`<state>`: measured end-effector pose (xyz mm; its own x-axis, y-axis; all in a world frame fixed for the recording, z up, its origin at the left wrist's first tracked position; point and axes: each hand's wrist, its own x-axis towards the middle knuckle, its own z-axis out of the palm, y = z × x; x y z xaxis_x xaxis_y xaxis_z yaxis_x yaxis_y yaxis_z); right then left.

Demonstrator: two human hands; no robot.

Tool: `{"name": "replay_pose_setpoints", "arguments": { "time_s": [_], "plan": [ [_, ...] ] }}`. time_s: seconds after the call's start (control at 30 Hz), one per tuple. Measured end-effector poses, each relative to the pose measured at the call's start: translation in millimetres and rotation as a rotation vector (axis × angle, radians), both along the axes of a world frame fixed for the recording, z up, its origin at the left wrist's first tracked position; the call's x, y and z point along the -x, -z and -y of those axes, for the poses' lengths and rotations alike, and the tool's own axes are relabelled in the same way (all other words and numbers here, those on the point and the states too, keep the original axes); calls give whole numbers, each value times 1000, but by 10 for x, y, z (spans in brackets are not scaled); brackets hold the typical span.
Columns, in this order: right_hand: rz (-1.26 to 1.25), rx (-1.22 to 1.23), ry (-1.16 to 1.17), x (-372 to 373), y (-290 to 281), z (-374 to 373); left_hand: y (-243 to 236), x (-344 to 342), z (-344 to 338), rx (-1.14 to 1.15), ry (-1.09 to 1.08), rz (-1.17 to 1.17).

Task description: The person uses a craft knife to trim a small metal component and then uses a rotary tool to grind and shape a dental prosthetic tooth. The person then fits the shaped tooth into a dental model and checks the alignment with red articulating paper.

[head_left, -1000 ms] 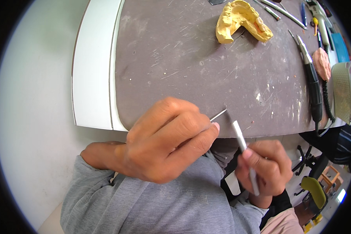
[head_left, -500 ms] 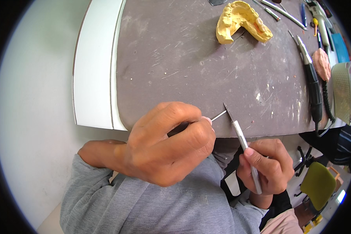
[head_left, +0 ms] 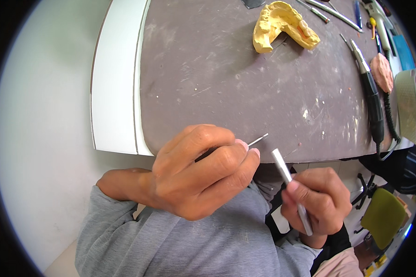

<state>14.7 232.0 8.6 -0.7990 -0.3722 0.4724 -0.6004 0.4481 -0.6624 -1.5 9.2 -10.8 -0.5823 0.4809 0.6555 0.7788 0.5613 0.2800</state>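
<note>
My left hand [head_left: 203,171] is closed on a thin metal rod [head_left: 259,138], whose tip shows beyond my fingertips over the mat's front edge; the rest is hidden by my fingers. Lower right, my right hand [head_left: 316,198] grips a silver cylindrical tool handle [head_left: 280,164] tilted up toward the left hand; its blade is too blurred to make out. The two tools are apart. Farther back on the scuffed grey mat [head_left: 208,106] stands a yellow dental cast [head_left: 266,30] with pale teeth on its right side.
A black handpiece with a coiled cord [head_left: 370,87] lies at the right, beside a pink lump [head_left: 381,71]. Metal instruments [head_left: 333,14] lie at the back. A white board [head_left: 115,78] borders the mat on the left. A green chair [head_left: 381,214] stands below right.
My right hand and its handle have shifted slightly down and right, away from the rod's tip; the blade seen half a second ago no longer shows clearly. My left hand keeps the rod.
</note>
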Motion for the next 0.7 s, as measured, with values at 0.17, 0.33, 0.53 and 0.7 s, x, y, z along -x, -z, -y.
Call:
{"name": "replay_pose_setpoints", "arguments": {
  "time_s": [0.17, 0.33, 0.53, 0.7],
  "plan": [
    [38, -3, -13, 24, -36, -71, 5, 10, -16, 37, 28, -70],
    [81, 5, -43, 31, -79, -95, 0, 47, -44, 78, 58, -157],
    [42, -34, -61, 24, -75, -100, 17, 38, -85, 68, 49, -161],
    [24, -45, -68, 36, -57, -86, 38, 32, -88, 59, 40, -165]
  ]
}}
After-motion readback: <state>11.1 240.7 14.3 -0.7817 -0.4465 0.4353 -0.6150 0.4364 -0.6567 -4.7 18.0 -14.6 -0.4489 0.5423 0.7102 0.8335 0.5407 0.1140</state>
